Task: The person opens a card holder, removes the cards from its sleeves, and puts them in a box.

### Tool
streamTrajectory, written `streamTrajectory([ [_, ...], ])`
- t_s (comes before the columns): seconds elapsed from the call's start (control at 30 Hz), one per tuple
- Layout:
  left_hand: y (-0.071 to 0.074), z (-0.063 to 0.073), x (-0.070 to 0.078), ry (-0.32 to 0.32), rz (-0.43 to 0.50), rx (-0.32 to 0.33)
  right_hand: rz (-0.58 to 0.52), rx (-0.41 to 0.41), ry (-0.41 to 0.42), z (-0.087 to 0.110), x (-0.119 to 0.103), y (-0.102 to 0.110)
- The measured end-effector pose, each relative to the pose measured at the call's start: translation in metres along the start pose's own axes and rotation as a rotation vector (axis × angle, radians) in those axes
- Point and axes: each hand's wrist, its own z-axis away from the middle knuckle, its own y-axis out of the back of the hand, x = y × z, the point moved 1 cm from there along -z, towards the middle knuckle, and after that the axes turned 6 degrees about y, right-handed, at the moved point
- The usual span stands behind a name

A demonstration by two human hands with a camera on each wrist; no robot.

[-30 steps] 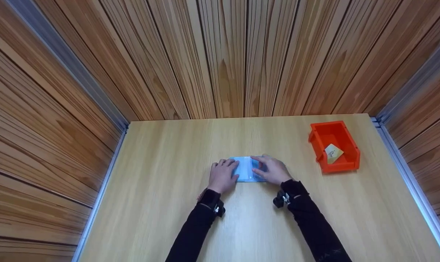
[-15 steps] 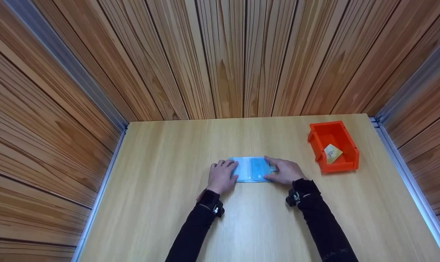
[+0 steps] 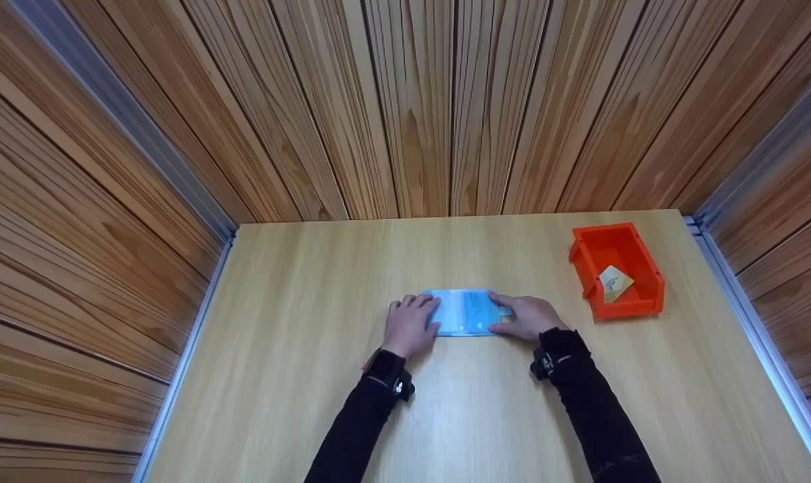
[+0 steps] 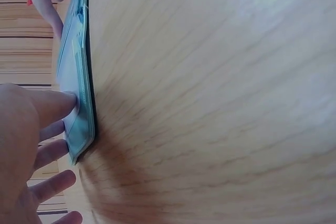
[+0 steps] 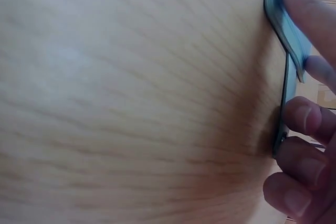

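A light blue wallet lies unfolded on the table between my hands. Straight fingers of my left hand rest on its left end; in the left wrist view the thumb presses its near side. At the other end, my right hand spans the edge, thumb on the near corner and index finger on the far one. A narrow strap sticks out from that end in the right wrist view, beside the bent other fingers. Stitched layers of the wallet show from the side in the left wrist view.
An orange bin stands at the back right of the table, holding a folded piece of pale yellow paper. Wooden plank walls enclose the table at the back and both sides.
My right hand has slid to the right along the wallet, from over its right half to its right edge, then stayed there. The left hand has kept its place.
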Motion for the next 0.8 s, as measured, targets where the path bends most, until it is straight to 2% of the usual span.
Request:
streamTrajectory([
  [0.07, 0.001, -0.001, 0.002, 0.000, 0.018, 0.031, -0.003, -0.003, -0.007, -0.001, 0.000, 0.000],
  [0.13, 0.001, -0.003, 0.006, 0.013, 0.082, 0.074, -0.007, -0.011, -0.012, 0.000, 0.000, 0.001],
  [0.27, 0.003, -0.009, 0.017, 0.076, 0.367, 0.096, -0.012, -0.020, -0.027, 0.000, -0.001, 0.000],
  [0.33, 0.003, -0.012, 0.025, 0.115, 0.512, 0.076, -0.011, -0.017, -0.021, 0.000, -0.001, 0.000],
  [0.4, 0.002, -0.013, 0.032, 0.152, 0.590, 0.051, -0.013, -0.017, -0.017, 0.000, -0.001, -0.001],
  [0.67, -0.001, -0.017, 0.051, 0.246, 0.595, 0.024, -0.008, 0.016, 0.015, 0.001, 0.000, -0.001],
  [0.8, 0.001, -0.018, 0.056, 0.315, 0.636, -0.025, -0.026, 0.019, 0.015, 0.003, 0.001, 0.000],
])
